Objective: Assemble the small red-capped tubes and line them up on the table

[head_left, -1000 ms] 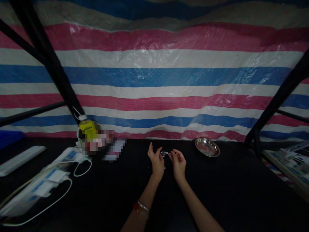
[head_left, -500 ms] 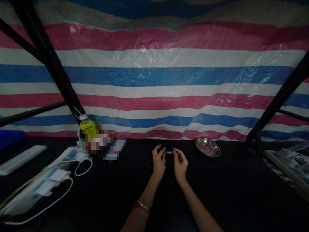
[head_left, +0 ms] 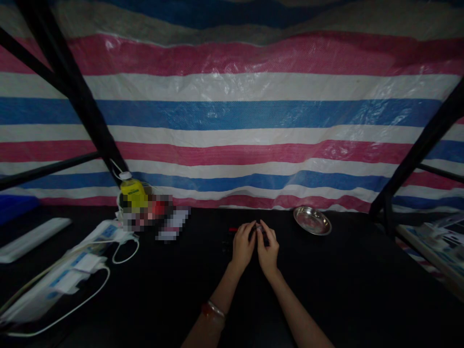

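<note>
My left hand [head_left: 243,247] and my right hand [head_left: 268,246] meet over the black table, with their fingertips pinched close together. Between them is a small, partly shiny piece [head_left: 258,227], mostly covered by the fingers; its kind cannot be made out. A thin red thing [head_left: 233,229] pokes out just left of my left hand. Beside that hand, a few tiny dark bits [head_left: 227,244] lie on the table, too dim to name. A round metal dish [head_left: 312,221] stands to the right of my right hand.
Left on the black table [head_left: 348,290] are a power strip with white plugs and cables [head_left: 78,270], a long white bar [head_left: 34,239] and a yellow bottle [head_left: 134,191]. Black frame posts [head_left: 78,101] flank the striped tarp [head_left: 253,116]. A shelf with clutter [head_left: 431,246] stands right.
My hands have come together; the gap between them, where a short shiny rod-like piece showed, has closed. The red thing beside my left hand now shows.
</note>
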Demonstrator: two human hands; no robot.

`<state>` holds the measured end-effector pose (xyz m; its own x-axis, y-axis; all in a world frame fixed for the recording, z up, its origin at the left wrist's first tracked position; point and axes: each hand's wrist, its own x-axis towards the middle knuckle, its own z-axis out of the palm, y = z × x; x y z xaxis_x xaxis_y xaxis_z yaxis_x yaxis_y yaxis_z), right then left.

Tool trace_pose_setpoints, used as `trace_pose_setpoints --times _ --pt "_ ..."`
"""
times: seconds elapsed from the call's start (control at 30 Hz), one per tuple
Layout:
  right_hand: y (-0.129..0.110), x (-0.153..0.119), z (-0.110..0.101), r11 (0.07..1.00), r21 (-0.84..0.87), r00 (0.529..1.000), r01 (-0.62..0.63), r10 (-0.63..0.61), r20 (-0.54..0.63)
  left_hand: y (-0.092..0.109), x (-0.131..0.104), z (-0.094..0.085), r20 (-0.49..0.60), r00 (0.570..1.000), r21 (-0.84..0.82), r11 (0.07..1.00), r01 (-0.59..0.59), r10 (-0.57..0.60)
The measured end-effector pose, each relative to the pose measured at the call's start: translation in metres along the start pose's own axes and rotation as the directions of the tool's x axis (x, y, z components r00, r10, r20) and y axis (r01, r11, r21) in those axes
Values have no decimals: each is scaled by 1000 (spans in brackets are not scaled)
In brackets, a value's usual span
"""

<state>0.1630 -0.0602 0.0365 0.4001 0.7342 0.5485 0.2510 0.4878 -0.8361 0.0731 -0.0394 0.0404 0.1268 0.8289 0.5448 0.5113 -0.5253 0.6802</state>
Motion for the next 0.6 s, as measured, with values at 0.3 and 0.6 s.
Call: trace_pose_setpoints --times 0.3,0.6 --pt "4 14 -5 938 227 935 -263 305 -179 -6 14 -9 43 984 -106 978 179 -176" --pt "9 12 0 935 220 960 -280 278 37 -34 26 -42 220 953 -108 966 234 -206"
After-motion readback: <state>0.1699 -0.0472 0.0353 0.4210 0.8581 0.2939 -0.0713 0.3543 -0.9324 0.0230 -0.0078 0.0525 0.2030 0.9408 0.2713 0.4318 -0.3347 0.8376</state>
